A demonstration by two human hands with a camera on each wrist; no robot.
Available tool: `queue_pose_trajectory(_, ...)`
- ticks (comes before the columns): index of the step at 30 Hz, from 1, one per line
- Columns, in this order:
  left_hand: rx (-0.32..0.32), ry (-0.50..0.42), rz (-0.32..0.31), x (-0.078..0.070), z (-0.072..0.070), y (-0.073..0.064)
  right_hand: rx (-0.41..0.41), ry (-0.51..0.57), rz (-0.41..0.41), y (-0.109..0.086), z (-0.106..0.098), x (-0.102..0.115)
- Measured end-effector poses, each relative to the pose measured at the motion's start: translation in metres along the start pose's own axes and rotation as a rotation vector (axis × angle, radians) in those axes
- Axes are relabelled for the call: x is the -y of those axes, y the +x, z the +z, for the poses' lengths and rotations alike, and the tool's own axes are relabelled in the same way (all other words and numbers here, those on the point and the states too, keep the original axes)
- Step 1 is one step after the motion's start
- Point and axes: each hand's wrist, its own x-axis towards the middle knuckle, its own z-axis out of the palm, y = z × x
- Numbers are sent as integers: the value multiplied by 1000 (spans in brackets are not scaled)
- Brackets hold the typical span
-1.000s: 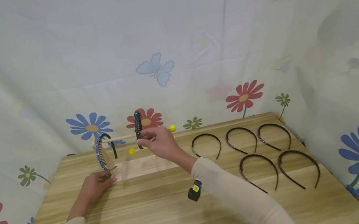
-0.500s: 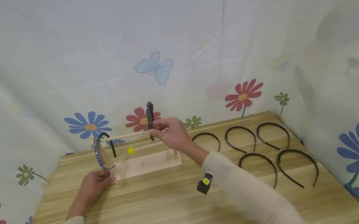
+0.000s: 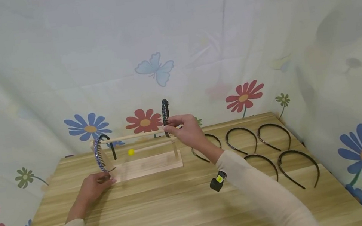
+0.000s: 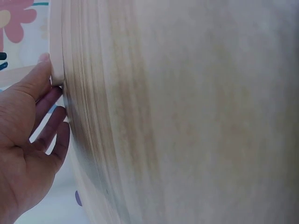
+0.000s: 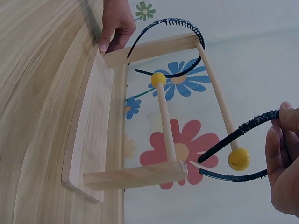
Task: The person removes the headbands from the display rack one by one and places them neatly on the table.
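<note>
A wooden stand with two upright ends and two rods stands at the table's left rear. My left hand pinches the near left corner of its base, thumb on top. Over the upper rod's left end hangs a headband with blue-purple stones. My right hand pinches a black headband with dark stones at the upper rod's right end. In the right wrist view, this headband's two arms lie either side of the rod's yellow ball. Another yellow ball tips the lower rod.
Several dark headbands lie in two rows on the right of the wooden table, partly behind the right arm. A flower-printed curtain rises behind the table and along both sides.
My right hand has moved right along the upper rod, carrying the black headband to the rod's end. More of the stand's base now shows. My left hand has stayed at the corner.
</note>
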Motion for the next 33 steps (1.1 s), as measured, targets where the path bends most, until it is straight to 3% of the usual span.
queue_pose_trajectory(10,-3,-4,6,1,0,0,-10,-37,-21,-11,-20,-5)
queue_pose_trajectory(29,8,8,-11,1,0,0,5,-25,55,-36,-31,-25)
queue_pose_trajectory(33,6,3,-12,0,0,1,10,-14,101,-44,-34,-31)
